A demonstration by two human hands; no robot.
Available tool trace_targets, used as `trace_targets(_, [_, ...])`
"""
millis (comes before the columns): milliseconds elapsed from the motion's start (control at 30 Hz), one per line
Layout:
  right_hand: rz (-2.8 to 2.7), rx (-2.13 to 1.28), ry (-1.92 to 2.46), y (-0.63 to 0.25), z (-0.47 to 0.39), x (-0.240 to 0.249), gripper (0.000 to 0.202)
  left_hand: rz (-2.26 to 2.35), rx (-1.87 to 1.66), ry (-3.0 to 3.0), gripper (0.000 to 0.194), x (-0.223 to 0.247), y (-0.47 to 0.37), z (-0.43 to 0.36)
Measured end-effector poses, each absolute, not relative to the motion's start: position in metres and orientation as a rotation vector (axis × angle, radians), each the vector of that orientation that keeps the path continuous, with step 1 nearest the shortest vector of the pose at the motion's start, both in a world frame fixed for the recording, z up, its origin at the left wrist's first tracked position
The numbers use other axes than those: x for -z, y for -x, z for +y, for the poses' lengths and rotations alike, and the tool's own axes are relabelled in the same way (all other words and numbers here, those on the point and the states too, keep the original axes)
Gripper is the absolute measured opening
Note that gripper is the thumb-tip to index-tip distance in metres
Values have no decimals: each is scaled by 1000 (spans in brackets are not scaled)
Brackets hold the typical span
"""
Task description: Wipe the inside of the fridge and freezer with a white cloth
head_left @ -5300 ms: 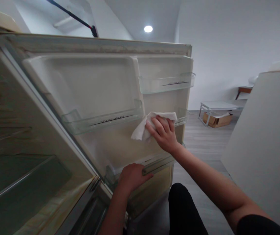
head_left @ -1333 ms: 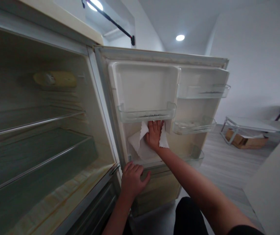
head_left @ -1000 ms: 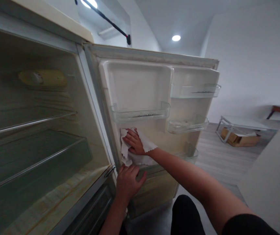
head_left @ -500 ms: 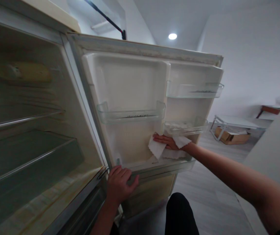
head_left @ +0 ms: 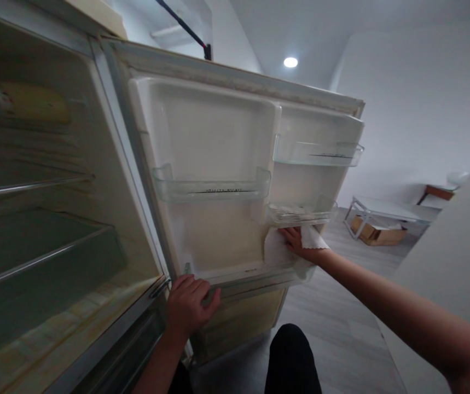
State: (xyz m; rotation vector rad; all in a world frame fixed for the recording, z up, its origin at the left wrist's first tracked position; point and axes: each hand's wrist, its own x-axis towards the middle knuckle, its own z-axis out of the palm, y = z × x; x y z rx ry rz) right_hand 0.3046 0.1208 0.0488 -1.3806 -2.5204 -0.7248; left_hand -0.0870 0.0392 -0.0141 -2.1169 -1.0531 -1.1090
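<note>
A white scalloped-edge cloth lies between the right hand, fingers' grip hard to tell, and the cream plastic-lined fridge door, well right of the left hand, thumb and fingers apart

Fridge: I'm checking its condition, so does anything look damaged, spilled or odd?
Yes, discoloration. The compartment floor has yellow-brown patches along its front, uneven like old staining. The top border of the door looks grimy beside the whiter surface below. Nothing looks clearly broken or freshly spilled, though the dim interior hides detail.
</note>
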Motion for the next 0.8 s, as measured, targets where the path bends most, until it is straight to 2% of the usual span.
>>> trace_targets(267, [-2775, 613, 814, -252, 140, -62, 71, -1030, 1126, 2105, 32, 15, 86, 41])
trace_targets(400, [-2870, 550, 541, -188, 155, -66, 66, -1057, 1107, 2114, 32, 12, 84, 38])
trace_targets(600, [-2884, 427, 278, -77, 177, -43, 56, -1178, 1026, 2163, 31, 12, 83, 32])
trace_targets(700, [-2881, 365, 203, -63, 181, -36, 54, -1189, 1011, 2187, 31, 12, 85, 31])
trace_targets(800, [-2888, 283, 28, -84, 181, -37, 61, -1162, 1020, 2214, 30, 11, 90, 31])
